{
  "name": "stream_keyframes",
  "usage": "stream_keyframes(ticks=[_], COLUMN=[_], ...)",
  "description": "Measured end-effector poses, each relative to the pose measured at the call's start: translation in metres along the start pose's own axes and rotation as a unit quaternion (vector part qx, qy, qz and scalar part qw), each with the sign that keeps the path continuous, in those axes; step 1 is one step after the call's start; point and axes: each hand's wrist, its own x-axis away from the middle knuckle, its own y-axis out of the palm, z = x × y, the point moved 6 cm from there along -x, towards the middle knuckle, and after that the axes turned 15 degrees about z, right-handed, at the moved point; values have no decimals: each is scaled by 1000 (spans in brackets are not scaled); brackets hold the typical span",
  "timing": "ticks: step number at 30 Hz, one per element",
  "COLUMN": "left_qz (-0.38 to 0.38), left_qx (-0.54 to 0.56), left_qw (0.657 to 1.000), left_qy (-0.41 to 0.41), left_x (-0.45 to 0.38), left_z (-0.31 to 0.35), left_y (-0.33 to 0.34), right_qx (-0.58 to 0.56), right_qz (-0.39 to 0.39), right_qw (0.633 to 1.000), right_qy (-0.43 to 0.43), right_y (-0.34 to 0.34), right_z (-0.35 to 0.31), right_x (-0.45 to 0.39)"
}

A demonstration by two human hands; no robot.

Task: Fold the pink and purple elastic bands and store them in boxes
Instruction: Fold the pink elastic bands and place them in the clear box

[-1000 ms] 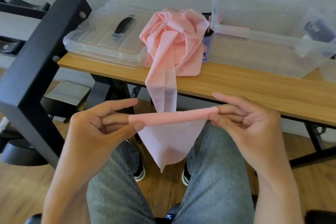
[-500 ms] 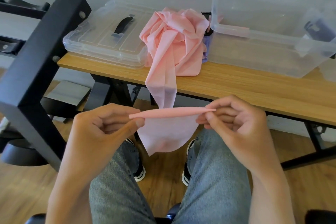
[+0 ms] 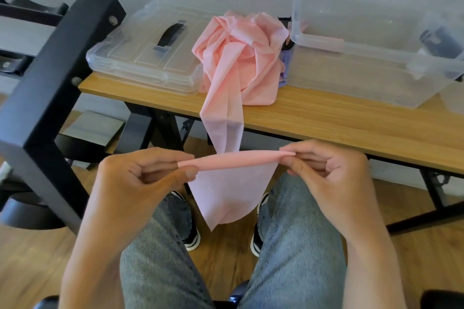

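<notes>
Rolled end of pink band [image 3: 236,159] pinched taut between left hand [image 3: 140,183] and right hand [image 3: 326,170], likely to keep fold even; remainder heaped on table [image 3: 326,120] beside open box [image 3: 376,70].

Brightness: even, soft daylight; nothing dim.
Source: cannot tell; no lamp or window in view.
Shadows: faint; darkest beneath the surface [image 3: 326,120] and under the black frame [image 3: 50,83].
Glare: pale sheen on the clear lid [image 3: 150,57] and clear box [image 3: 364,70].
Blur: slight softness throughout; far right edge smeared.
Distortion: wide-angle bowing; straight edges lean toward the corners.
</notes>
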Motion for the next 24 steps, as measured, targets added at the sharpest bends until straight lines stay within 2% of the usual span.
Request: stream_keyframes(ticks=[5, 13, 18, 24], left_qz=[2, 20, 35, -11], left_qx=[-14, 52, 35, -20], left_qw=[1000, 998, 999, 999], left_qy=[12, 17, 23, 24], left_x=[0, 0, 1, 0], left_z=[-1, 1, 2, -4], left_y=[-1, -1, -2, 0], right_qx=[-19, -173, -95, -5], right_qz=[-17, 7, 16, 17], right_qw=[1000, 982, 995, 1000], right_qy=[0, 70, 31, -11], right_y=[2, -3, -5, -3], right_z=[2, -3, -2, 0], right_x=[1, 0, 0, 1])
